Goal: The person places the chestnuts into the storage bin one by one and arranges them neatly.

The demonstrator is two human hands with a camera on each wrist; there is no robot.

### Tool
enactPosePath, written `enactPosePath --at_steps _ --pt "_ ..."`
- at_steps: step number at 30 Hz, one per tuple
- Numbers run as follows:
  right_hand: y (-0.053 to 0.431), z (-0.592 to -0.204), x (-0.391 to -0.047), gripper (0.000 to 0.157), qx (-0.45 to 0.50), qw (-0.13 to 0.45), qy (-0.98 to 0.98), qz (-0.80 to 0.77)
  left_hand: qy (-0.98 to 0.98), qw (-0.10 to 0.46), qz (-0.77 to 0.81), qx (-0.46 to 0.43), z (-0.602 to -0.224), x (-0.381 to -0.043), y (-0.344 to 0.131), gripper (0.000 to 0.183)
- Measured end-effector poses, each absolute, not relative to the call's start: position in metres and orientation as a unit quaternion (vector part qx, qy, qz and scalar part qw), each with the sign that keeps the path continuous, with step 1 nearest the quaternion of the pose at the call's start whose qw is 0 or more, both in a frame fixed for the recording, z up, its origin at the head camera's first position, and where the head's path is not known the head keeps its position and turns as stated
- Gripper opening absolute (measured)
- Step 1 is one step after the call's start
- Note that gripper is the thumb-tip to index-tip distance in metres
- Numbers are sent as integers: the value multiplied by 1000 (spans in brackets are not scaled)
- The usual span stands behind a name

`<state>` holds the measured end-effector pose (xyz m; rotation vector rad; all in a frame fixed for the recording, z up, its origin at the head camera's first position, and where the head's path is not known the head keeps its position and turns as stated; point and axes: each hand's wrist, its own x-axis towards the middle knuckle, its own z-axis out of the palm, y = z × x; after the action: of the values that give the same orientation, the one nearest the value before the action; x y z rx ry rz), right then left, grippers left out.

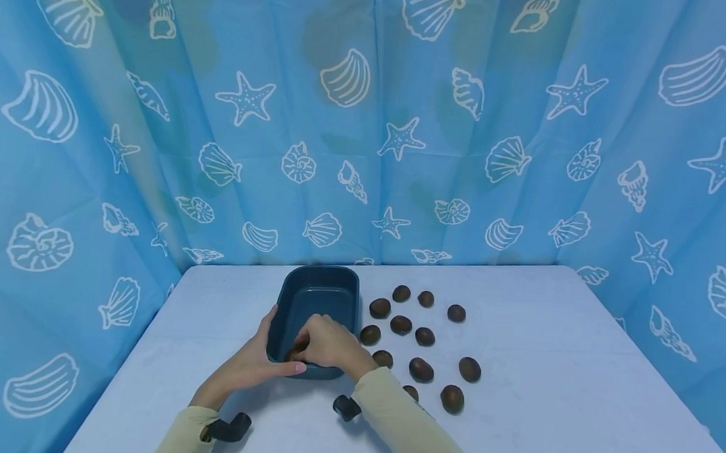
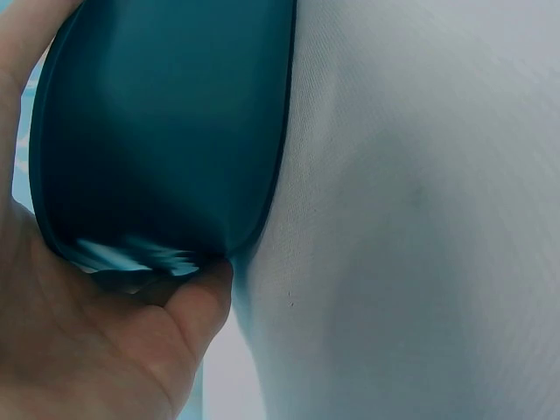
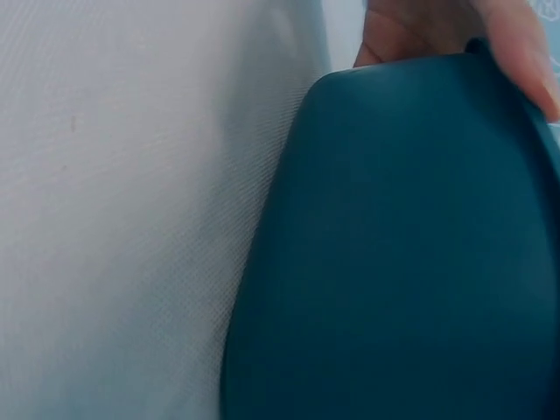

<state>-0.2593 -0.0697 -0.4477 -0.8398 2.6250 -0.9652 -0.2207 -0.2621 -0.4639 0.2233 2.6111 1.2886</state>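
Note:
A dark teal rectangular dish [image 1: 326,299] stands on the white table, left of the middle. My left hand [image 1: 250,362] grips its near left corner, the thumb along the front rim and the fingers along the left wall. In the left wrist view the dish [image 2: 175,114] lies close against the palm and thumb. Reaching over the near wall, my right hand [image 1: 329,343] holds a brown round fruit [image 1: 294,352] low inside the dish. Its fingertips are partly hidden in the head view. The right wrist view is mostly filled by the dish's outer wall [image 3: 394,236].
Several similar brown fruits [image 1: 401,325] lie scattered right of the dish, some close to the right sleeve [image 1: 409,418]. A white cloth covers the table [image 1: 545,369]. Behind it hangs a blue curtain [image 1: 366,152] with white shell prints. Black wrist devices [image 1: 347,408] sit below both wrists.

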Motion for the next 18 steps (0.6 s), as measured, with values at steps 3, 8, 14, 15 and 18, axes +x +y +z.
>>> enactPosePath --at_steps 3,8,14,15,18 --pt "-65 -444 -259 25 -295 100 881 -356 891 111 435 65 -464 -221 -260 134" --pt "-46 -435 -259 35 -298 72 856 -416 893 110 433 54 -468 -221 -259 133" --pt "1 -415 -262 35 -270 38 839 -471 898 105 425 41 -467 -221 -258 133" --pt "11 -411 -263 34 -264 32 836 -480 898 104 425 42 -467 -221 -258 133" --pt "38 -402 -266 32 -232 9 838 -493 901 103 420 39 -466 -221 -258 133"
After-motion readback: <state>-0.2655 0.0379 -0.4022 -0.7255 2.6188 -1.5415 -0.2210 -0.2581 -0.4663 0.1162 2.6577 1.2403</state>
